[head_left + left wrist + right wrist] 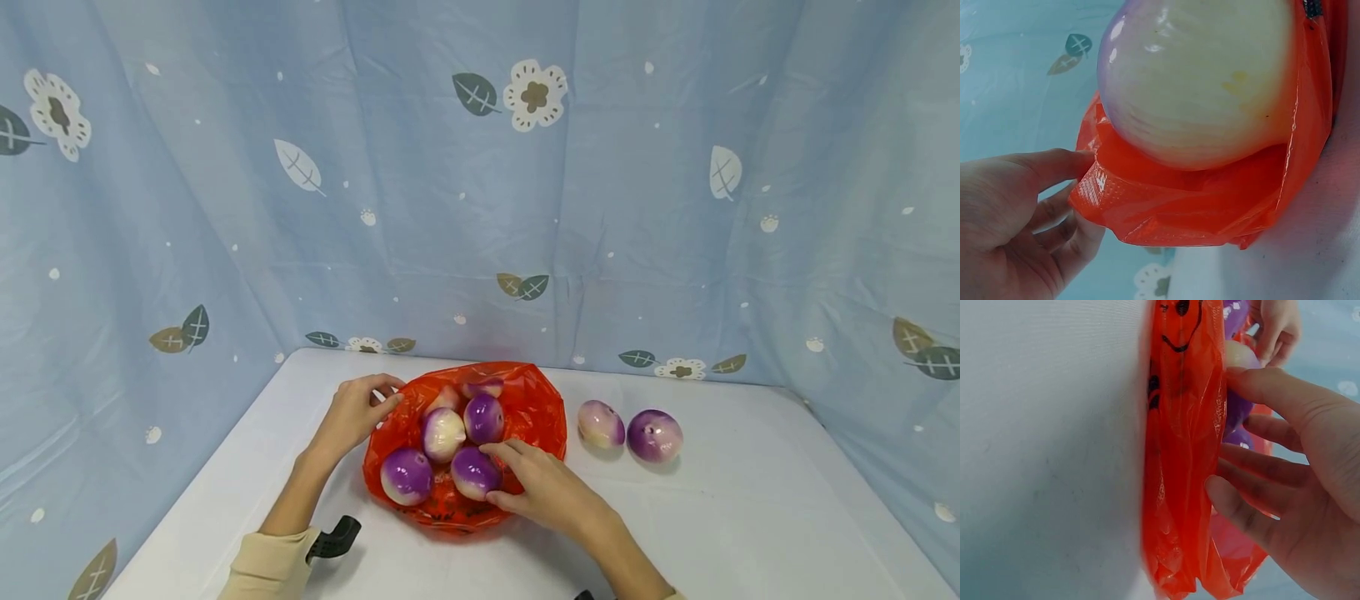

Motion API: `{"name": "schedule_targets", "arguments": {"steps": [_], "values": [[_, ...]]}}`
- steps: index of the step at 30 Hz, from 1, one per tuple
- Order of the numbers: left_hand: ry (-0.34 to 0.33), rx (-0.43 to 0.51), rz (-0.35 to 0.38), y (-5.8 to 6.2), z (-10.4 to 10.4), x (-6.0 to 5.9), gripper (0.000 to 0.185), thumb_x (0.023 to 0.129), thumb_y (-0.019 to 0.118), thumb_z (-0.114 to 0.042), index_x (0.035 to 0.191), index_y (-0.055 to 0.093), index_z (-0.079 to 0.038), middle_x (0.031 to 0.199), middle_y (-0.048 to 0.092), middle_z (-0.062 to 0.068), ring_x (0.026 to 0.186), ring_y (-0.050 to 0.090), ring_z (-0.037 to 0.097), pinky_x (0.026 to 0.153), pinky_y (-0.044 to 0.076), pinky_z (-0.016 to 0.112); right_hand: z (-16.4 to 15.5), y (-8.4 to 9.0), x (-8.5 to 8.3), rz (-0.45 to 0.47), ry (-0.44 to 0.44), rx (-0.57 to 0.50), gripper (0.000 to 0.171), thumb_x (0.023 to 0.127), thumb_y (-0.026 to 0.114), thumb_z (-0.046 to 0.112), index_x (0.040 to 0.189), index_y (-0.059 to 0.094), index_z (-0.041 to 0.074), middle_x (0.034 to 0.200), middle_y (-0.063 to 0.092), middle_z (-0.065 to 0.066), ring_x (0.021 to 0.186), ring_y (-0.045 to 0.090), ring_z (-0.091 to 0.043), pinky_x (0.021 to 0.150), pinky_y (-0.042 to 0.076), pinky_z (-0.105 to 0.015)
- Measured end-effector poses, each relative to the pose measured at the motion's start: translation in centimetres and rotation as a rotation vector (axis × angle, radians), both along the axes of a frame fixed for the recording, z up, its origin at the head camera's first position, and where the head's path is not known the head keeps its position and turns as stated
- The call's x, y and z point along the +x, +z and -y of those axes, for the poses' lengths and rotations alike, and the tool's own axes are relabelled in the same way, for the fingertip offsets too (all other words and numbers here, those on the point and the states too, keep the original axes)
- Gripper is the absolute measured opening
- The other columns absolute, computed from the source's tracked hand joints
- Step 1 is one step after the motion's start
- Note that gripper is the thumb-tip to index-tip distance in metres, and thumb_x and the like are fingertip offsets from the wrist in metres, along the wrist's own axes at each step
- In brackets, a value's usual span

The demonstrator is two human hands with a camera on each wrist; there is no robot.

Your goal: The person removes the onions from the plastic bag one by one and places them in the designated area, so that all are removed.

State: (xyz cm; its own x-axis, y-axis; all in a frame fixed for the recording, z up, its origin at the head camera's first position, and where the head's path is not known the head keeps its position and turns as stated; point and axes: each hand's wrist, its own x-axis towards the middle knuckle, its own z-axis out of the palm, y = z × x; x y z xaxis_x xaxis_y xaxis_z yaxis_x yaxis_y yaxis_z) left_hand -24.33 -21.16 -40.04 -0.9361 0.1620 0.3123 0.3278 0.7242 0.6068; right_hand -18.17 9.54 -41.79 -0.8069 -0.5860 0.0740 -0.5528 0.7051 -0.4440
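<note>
A red plastic bag (pixel 536 408) lies open on the white table (pixel 750 517) with several purple-and-white onions inside. My left hand (pixel 360 412) pinches the bag's left rim between thumb and fingers; in the left wrist view this hand (pixel 1016 212) holds the red film (pixel 1197 200) just below a large pale onion (pixel 1197 81). My right hand (pixel 547 492) is curled round the front onion (pixel 472 472) at the bag's near right edge. In the right wrist view its fingers (pixel 1260 465) reach inside the bag (pixel 1179 456) against the purple onion (pixel 1236 409).
Two more onions (pixel 600 423) (pixel 654 434) lie on the table just right of the bag. A black clip (pixel 335 537) sits by my left sleeve. A blue flowered curtain (pixel 480 208) closes off the back and both sides.
</note>
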Motion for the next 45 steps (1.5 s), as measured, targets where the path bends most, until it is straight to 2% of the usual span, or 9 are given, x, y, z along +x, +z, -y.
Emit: {"name": "schedule_targets", "arguments": {"steps": [3, 10, 24, 33, 45], "values": [[0.001, -0.002, -0.004, 0.0, 0.0, 0.0, 0.018, 0.091, 0.069, -0.015, 0.108, 0.072, -0.01, 0.086, 0.07, 0.007, 0.06, 0.059, 0.01, 0.054, 0.052, 0.017, -0.1, -0.1, -0.1, -0.02, 0.005, 0.005, 0.059, 0.088, 0.071, 0.043, 0.139, 0.052, 0.022, 0.133, 0.059, -0.005, 0.12, 0.061, -0.021, 0.097, 0.054, -0.042], [-0.002, -0.003, -0.001, -0.2, 0.0, 0.0, 0.017, 0.091, 0.069, -0.015, 0.108, 0.072, -0.011, 0.086, 0.07, 0.007, 0.06, 0.059, 0.01, 0.054, 0.052, 0.018, 0.3, -0.6, 0.1, -0.057, 0.013, 0.012, 0.063, 0.086, 0.071, 0.048, 0.141, 0.049, 0.026, 0.133, 0.059, -0.004, 0.119, 0.062, -0.02, 0.095, 0.055, -0.041], [0.003, -0.001, -0.008, -0.3, 0.2, 0.0, 0.017, 0.091, 0.069, -0.015, 0.108, 0.072, -0.011, 0.087, 0.07, 0.006, 0.062, 0.059, 0.01, 0.054, 0.052, 0.018, -0.1, -0.2, 0.2, -0.083, 0.04, 0.043, 0.06, 0.09, 0.068, 0.041, 0.143, 0.049, 0.023, 0.137, 0.058, -0.003, 0.124, 0.059, -0.021, 0.1, 0.053, -0.043], [0.008, 0.008, -0.014, 0.0, 0.1, 0.0, 0.018, 0.091, 0.069, -0.016, 0.108, 0.072, -0.012, 0.086, 0.07, 0.006, 0.061, 0.058, 0.011, 0.055, 0.052, 0.019, -0.7, 0.0, 0.2, -0.061, 0.043, 0.035, 0.059, 0.087, 0.071, 0.039, 0.14, 0.053, 0.023, 0.136, 0.06, -0.002, 0.125, 0.059, -0.021, 0.101, 0.051, -0.044], [0.007, 0.011, -0.025, 0.0, 0.1, 0.0, 0.016, 0.091, 0.07, -0.016, 0.106, 0.072, -0.011, 0.085, 0.071, 0.006, 0.06, 0.059, 0.008, 0.054, 0.052, 0.019, -1.9, 0.2, 0.2, -0.12, 0.042, -0.029, 0.057, 0.084, 0.073, 0.034, 0.137, 0.056, 0.02, 0.133, 0.063, 0.0, 0.121, 0.062, -0.018, 0.098, 0.053, -0.041]]}}
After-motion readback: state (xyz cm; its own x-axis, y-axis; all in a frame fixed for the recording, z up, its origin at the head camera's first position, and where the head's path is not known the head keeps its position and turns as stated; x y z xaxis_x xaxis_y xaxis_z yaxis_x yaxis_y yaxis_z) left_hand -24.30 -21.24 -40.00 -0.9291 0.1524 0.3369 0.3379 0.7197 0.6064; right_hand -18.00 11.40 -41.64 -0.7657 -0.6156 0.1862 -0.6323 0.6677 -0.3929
